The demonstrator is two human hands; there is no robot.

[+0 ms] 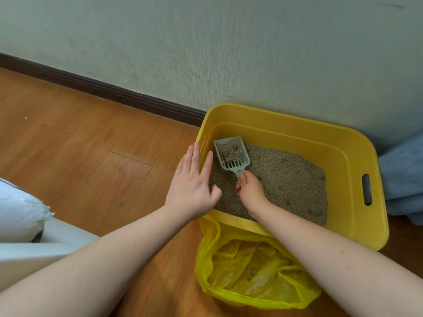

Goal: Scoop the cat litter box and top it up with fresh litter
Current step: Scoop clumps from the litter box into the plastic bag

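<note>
A yellow plastic litter box (357, 161) stands against the wall, filled with grey-brown litter (290, 179). My right hand (250, 191) is closed around the handle of a pale green slotted scoop (231, 153), which holds litter and a few dark clumps above the box's left end. My left hand (192, 186) lies flat with fingers spread over the box's left rim, holding nothing. An open yellow plastic bag (249, 273) sits on the floor just in front of the box, with a few clumps and some litter inside.
The wooden floor (91, 156) stretches to the left, with a dark skirting board (103, 90) along the wall. A white woven sack (18, 209) sits at the left edge. Blue cloth (402, 179) lies to the right of the box.
</note>
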